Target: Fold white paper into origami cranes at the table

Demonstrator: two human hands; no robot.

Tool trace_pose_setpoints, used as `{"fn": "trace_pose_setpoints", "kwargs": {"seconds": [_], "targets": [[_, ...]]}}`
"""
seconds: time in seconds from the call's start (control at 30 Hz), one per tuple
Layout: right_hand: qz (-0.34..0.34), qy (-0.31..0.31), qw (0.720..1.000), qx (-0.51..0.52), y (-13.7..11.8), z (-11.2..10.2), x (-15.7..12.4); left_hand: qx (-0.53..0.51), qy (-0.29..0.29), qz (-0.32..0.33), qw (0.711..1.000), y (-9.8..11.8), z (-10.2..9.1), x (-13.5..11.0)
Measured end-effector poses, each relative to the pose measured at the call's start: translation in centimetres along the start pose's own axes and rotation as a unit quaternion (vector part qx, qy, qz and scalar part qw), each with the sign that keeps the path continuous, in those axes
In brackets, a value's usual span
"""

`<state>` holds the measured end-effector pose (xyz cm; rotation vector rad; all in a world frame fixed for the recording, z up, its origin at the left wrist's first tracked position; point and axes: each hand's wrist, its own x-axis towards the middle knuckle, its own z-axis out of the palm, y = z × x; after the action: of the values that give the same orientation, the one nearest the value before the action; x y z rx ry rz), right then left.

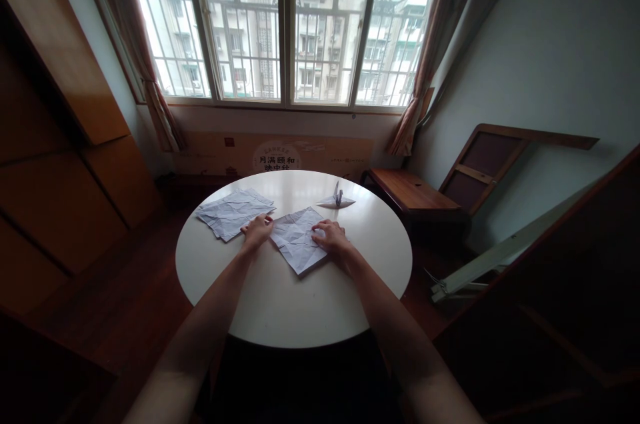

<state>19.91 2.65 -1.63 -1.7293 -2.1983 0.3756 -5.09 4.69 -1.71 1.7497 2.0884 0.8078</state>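
A square sheet of creased white paper [297, 244] lies turned cornerwise on the white table, with fold lines across it. At its left corner, my left hand [257, 231] has its fingers closed on the paper's edge. My right hand [332, 237] curls over the right corner of the same sheet, fingertips on its surface and the far edge partly hidden under the hand. Just beyond stands a folded paper crane [337, 197]. To the left is a loose stack of creased paper sheets [235, 211], close to my left hand.
The round white table [290, 321] stands before the barred window [285, 24]. Behind it lies a printed cardboard box [200, 154]. On the right are a wooden chair [420, 191] and a dark panel [565, 297]; wooden cabinets [55, 197] line the left.
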Motion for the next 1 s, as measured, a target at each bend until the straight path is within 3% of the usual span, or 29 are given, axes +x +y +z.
{"fn": "trace_pose_setpoints", "kwargs": {"seconds": [0.2, 0.33, 0.43, 0.7, 0.9, 1.0], "targets": [[0.006, 0.013, 1.0, -0.002, 0.3, 0.3, 0.3, -0.046, 0.054, -0.004, 0.997, 0.3, -0.5, 0.0], [0.084, 0.032, 0.996, -0.028, 0.4, -0.1, 0.2, -0.102, 0.069, 0.002, 0.992, 0.0, -0.4, 0.4], [0.15, 0.044, 0.987, -0.037, 0.6, -0.6, 0.1, -0.216, 0.069, 0.044, 0.973, -0.1, -0.2, 1.0], [0.164, 0.049, 0.985, -0.036, 0.7, -0.7, 0.1, -0.422, -0.042, 0.115, 0.898, 0.6, -1.0, 0.8], [0.159, 0.049, 0.986, -0.032, 0.8, -0.6, 0.2, -0.477, -0.102, 0.184, 0.853, 1.3, -2.0, -0.7], [0.154, 0.052, 0.986, -0.026, 0.9, -0.5, 0.2, -0.46, -0.109, 0.214, 0.855, 1.6, -2.2, -1.1]]}}
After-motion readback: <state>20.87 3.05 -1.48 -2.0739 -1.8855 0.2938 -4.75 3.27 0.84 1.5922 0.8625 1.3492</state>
